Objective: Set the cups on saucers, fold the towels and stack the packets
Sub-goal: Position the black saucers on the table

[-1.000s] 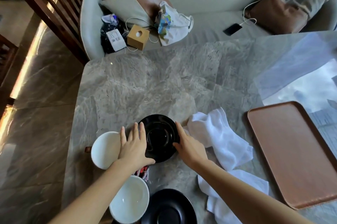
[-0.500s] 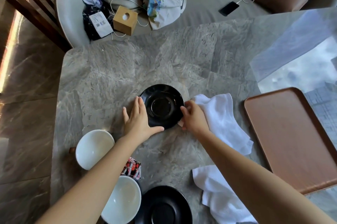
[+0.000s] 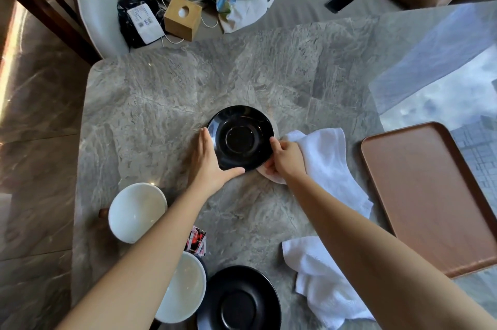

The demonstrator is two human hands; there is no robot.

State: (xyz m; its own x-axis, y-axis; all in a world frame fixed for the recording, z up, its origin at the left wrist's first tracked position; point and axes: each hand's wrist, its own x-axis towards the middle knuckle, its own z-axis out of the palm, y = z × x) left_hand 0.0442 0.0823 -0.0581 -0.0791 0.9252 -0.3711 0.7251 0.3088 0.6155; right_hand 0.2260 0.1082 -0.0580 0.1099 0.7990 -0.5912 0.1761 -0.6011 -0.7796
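The black saucer [image 3: 240, 138] was held at the middle of the counter [image 3: 161, 103]. The left hand [image 3: 209, 165] was laid flat against its left rim, fingers straight; its right rim was pinched by the right hand [image 3: 286, 160], just beside a white towel [image 3: 328, 157].

At 6 o'clock the near saucer [image 3: 239, 300] is cut by the bottom edge. At 7 o'clock the left forearm [image 3: 150, 257] covers part of the near cup [image 3: 185, 286] and most of a red packet [image 3: 197, 242], print unreadable. A pale thing [image 3: 274, 180] peeks from under the far saucer [image 3: 240, 138] at its 5 o'clock, beneath the right hand [image 3: 286, 160]; what it is, and what those curled fingers pinch, cannot be told
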